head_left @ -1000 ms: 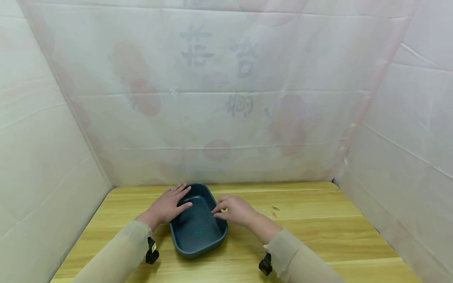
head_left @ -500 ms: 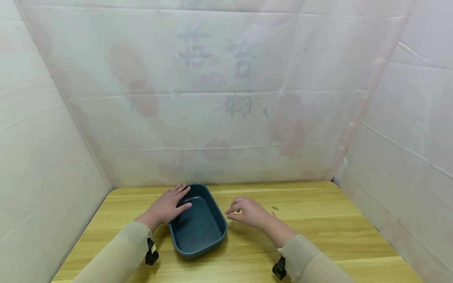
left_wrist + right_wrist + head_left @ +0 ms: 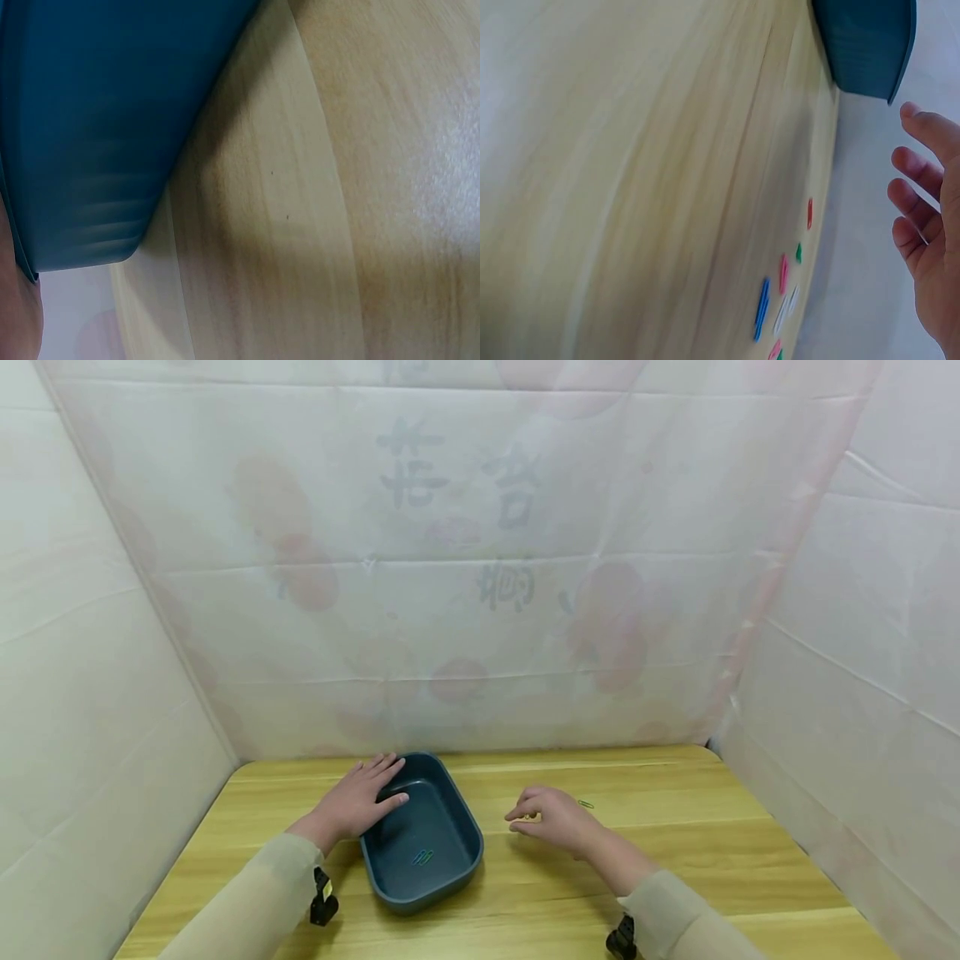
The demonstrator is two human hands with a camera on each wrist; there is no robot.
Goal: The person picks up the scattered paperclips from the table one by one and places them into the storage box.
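Beside the blue tray, the right hand had moved away toward the paper clips, fingers relaxed and empty, while the left hand stayed flat on the rim.

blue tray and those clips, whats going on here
A person sits at a wooden table. Their left hand rests on the rim of a dark blue tray, thumb hooked over the edge. A couple of paper clips lie inside the tray. The right hand hovers low over the table to the right of the tray, fingers loosely curled and holding nothing, beside a loose scatter of coloured paper clips on the wood.
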